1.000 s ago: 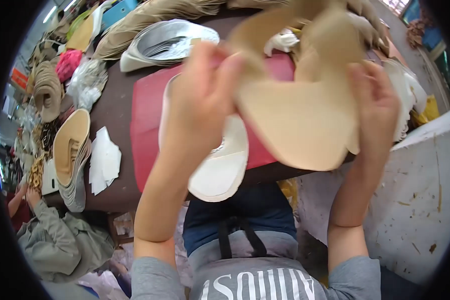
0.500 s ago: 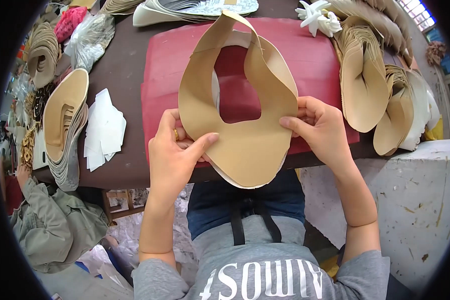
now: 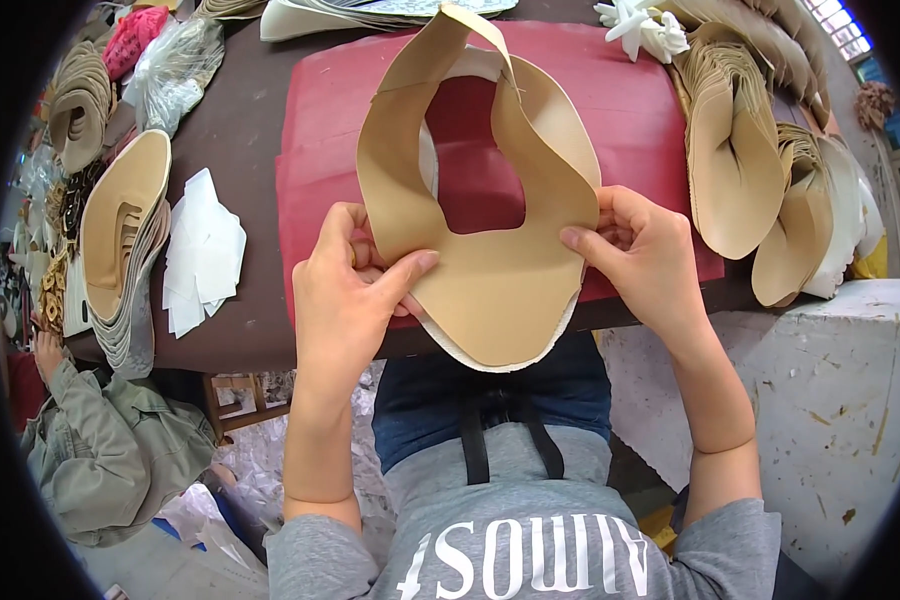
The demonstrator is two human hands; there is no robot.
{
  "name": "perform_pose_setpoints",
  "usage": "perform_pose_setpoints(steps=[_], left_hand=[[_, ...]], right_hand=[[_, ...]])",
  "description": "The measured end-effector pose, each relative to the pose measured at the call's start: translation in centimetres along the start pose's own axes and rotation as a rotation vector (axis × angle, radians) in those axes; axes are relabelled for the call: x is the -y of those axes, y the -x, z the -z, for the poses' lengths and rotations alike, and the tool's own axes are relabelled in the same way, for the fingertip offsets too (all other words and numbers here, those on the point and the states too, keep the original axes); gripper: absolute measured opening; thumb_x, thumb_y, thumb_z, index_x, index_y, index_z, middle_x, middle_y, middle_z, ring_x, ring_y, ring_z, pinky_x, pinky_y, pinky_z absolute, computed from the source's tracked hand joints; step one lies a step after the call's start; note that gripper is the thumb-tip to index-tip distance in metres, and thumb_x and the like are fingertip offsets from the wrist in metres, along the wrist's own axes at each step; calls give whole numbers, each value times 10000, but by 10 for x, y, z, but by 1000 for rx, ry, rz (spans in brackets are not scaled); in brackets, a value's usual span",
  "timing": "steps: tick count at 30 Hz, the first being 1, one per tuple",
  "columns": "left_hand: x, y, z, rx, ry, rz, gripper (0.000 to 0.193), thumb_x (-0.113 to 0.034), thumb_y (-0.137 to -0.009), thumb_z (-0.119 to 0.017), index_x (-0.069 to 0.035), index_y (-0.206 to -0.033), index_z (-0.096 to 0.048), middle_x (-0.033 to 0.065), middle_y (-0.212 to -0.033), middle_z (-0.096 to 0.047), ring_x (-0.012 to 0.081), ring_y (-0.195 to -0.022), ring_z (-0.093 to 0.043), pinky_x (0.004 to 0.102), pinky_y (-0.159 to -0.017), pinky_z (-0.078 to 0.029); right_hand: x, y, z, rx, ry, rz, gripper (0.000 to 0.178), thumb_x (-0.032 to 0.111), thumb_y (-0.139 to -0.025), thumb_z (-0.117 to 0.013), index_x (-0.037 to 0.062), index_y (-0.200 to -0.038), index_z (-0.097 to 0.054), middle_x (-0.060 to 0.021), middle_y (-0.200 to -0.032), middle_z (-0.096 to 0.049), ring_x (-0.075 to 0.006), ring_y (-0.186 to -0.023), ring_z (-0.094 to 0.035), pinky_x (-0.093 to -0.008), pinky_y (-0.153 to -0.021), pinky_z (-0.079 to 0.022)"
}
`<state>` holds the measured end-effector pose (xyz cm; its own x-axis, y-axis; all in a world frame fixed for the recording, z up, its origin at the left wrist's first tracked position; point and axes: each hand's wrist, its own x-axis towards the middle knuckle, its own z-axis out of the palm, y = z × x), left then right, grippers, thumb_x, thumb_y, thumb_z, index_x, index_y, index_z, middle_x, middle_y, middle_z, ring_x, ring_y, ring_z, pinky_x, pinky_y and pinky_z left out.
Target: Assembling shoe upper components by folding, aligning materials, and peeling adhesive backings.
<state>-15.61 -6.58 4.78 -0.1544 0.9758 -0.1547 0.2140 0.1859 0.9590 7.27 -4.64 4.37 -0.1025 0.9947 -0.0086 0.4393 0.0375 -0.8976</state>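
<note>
Between my two hands is a tan shoe upper (image 3: 500, 285), a closed loop with a seam at its far left side and a rounded toe pointing toward me. A white lining edge shows along the toe's rim. My left hand (image 3: 355, 280) pinches its left edge, thumb on top and fingers underneath. At the right edge my right hand (image 3: 635, 245) pinches it the same way. The upper is held above a red mat (image 3: 355, 110) on the dark table, and the mat shows through the upper's opening.
Nested tan uppers (image 3: 125, 230) and white paper pieces (image 3: 205, 255) lie on the left. More stacked tan uppers (image 3: 735, 190) are on the right, by white scraps (image 3: 642, 30). A white block (image 3: 770, 370) stands at right. Another person's sleeve (image 3: 120, 450) is at lower left.
The upper has tilted slightly, so more white lining shows at the toe. Both hands keep their pinch with little movement, and the view has shifted a little.
</note>
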Motion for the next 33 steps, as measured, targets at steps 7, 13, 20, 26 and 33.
perform_pose_setpoints(steps=[7,13,20,26,33], left_hand=[[-2,5,0,5,-65,-7,334,-6,-750,-735,24,-1011,-530,91,-705,-612,98,-476,-526,204,-441,-436],[-13,27,-16,-217,-894,-89,358,-166,-730,-764,-58,-1017,-580,48,-715,-596,171,-566,-528,305,-581,-472],[29,66,-71,61,-877,-911,536,-199,-757,-699,-35,-1241,-541,116,-1286,-550,259,-1140,-538,364,-927,-432],[18,69,-71,114,-820,-834,552,-136,-729,-674,-18,-1250,-533,132,-1321,-528,275,-1172,-524,352,-940,-422],[12,61,-82,50,-906,-800,544,-171,-733,-658,-19,-1241,-538,136,-1303,-539,287,-1020,-550,349,-862,-445]], right_hand=[[4,5,-1,-37,54,47,180,-41,-776,-661,-65,-953,-639,-58,-742,-650,-71,-627,-558,-165,-580,-465],[2,8,3,-63,110,84,209,-42,-745,-659,-60,-953,-649,-89,-744,-674,-109,-599,-584,-207,-543,-480],[16,-5,15,-39,245,347,212,-48,-733,-655,-37,-945,-646,-44,-718,-643,-87,-578,-527,-202,-551,-450],[2,-47,41,182,255,272,245,-45,-708,-653,-25,-951,-671,-77,-762,-685,-144,-591,-587,-257,-562,-488],[2,-76,37,202,221,267,245,-29,-694,-670,-34,-939,-673,-90,-772,-689,-160,-606,-599,-270,-585,-496]])
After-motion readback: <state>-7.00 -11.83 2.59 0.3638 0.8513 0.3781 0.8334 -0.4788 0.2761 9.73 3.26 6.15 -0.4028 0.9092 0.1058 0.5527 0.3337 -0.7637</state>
